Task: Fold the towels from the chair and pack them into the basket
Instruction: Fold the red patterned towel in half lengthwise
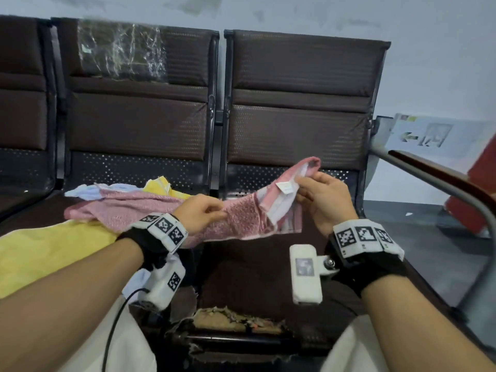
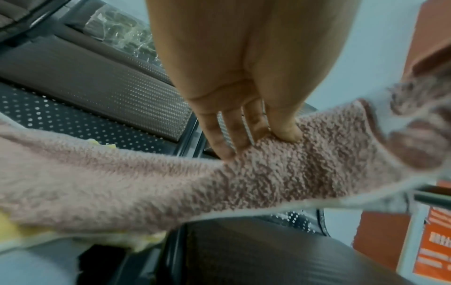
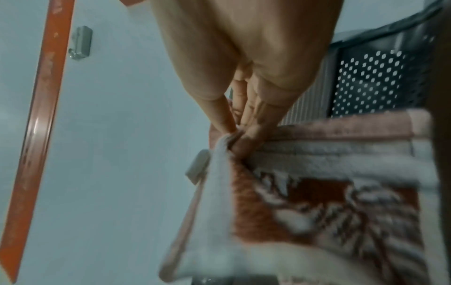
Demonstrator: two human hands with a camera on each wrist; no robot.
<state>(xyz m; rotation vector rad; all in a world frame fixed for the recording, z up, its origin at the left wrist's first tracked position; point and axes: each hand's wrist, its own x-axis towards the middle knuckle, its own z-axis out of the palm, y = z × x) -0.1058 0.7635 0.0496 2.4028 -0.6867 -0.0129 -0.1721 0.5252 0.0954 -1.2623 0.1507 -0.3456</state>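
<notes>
**Pink towel stretched between two hands over the chair seats**

Towels: one pink towel (image 1: 241, 221) is held up; at 9 to 10 o'clock of the head view lie two yellow towels, a large one (image 1: 48, 248) on the near seat edge and a smaller one (image 1: 163, 187) farther back, and one pale blue towel (image 1: 88, 190) beside it. The pink towel's left end rests on this heap.

Hands: two. The left hand (image 1: 200, 214) has thumb and fingers (image 2: 220, 138) clamped on the pink towel's upper edge near its middle. The right hand (image 1: 326, 201) pinches the striped hem at 1 o'clock, fingers (image 3: 253, 133) pressed together on the cloth beside a small white label (image 1: 285, 187). The basket cannot be seen.

Around: each wrist carries a band with black-and-white markers and a white camera unit (image 1: 306, 273). At 3 o'clock a metal armrest (image 1: 440, 181) slants past.

Surface and room: three brown padded chair backs stand in a row, the right one (image 1: 300, 100) behind the towel; the seat's front edge (image 1: 236, 319) at 6 o'clock is torn. Behind is a pale wall (image 1: 440, 63) with a sign (image 1: 429, 135) bearing an arrow.
</notes>
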